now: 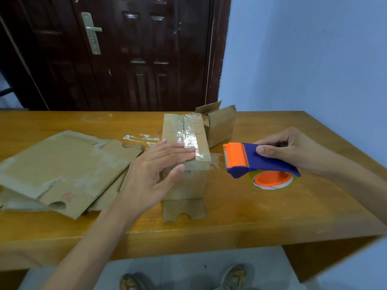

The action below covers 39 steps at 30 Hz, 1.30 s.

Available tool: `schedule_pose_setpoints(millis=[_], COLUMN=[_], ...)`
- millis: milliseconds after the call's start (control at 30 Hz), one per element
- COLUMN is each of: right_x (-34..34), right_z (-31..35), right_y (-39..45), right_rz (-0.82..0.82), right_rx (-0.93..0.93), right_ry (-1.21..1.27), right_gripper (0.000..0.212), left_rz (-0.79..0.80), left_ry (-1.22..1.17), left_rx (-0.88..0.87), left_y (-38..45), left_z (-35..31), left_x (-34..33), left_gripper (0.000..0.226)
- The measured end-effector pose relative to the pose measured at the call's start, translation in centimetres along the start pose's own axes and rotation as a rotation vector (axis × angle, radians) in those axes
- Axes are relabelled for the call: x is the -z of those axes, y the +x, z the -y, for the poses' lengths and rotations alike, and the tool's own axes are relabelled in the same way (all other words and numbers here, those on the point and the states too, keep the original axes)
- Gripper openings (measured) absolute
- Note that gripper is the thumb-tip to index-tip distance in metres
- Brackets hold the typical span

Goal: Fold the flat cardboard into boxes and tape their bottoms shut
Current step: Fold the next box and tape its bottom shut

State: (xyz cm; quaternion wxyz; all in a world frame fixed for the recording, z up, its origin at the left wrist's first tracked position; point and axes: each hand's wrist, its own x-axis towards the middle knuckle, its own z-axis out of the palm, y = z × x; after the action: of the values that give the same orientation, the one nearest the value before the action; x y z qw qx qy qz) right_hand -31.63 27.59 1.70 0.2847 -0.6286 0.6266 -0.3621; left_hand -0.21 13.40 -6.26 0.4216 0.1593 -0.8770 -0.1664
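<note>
Worktop (261, 218) edge ran close below both wrists; bare wood lay open between the two hands and beyond the right hand toward the far right corner. Left hand (156, 170) lay flat, fingers straight and together, pressing the clear tape strip (189, 137) on the upturned bottom of the box (186, 155), thumb against the near top edge. One loose flap (184, 209) lay flat on the wood below that hand. Flat cardboard (62, 170) sat stacked just left of the left hand, reaching toward the near edge. Right hand (291, 149) gripped the blue-and-orange tape dispenser (259, 162), fingers curled round its body, just right of the box, cutter end pointing at it. Second box (219, 124) stood beyond, touching the first.
</note>
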Motion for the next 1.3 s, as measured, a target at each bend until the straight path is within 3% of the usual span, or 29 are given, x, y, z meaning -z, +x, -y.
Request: schedule_pose_setpoints(millis=[167, 333, 500, 667, 833, 933, 1067, 1167, 1300], right_x=[-0.3, -0.5, -0.7, -2.1, -2.9, -2.7, -5.3, -6.8, -3.9], right_z=[0.0, 2.6, 6.1, 8.5, 9.1, 8.8, 7.0, 5.1, 4.3], right_y=[-0.1, 1.2, 2.5, 3.1, 4.1, 3.5, 2.0, 2.4, 3.4], right_rz=[-0.019, 0.033, 0.041, -0.055, -0.084, -0.108, -0.085, -0.136, -0.167], right_rx=[-0.026, -0.045, -0.035, -0.045, -0.073, 0.029, 0.139, 0.042, -0.039], right_ry=[-0.040, -0.311, -0.547, -0.786, -0.843, -0.888, -1.201, -1.156, -0.980], right_gripper=[0.024, 0.029, 0.019, 0.027, 0.028, 0.031, 0.041, 0.045, 0.038], left_rz=[-0.032, -0.041, -0.056, -0.064, -0.077, -0.079, -0.055, -0.043, -0.027], left_ry=[-0.022, -0.040, -0.048, -0.063, -0.064, -0.069, -0.057, -0.039, -0.024], left_rx=[0.013, 0.018, 0.031, 0.058, 0.081, 0.089, 0.081, 0.080, 0.091], left_y=[-0.1, 0.0, 0.0, 0.0, 0.0, -0.1, 0.4, 0.7, 0.8], left_z=[-0.2, -0.1, -0.1, -0.1, -0.2, -0.3, -1.0, -1.1, -0.8], left_x=[-0.5, -0.8, -1.0, -1.1, -1.1, -0.9, -1.3, -1.3, -1.2], left_gripper=[0.028, 0.029, 0.030, 0.030, 0.027, 0.028, 0.031, 0.032, 0.030])
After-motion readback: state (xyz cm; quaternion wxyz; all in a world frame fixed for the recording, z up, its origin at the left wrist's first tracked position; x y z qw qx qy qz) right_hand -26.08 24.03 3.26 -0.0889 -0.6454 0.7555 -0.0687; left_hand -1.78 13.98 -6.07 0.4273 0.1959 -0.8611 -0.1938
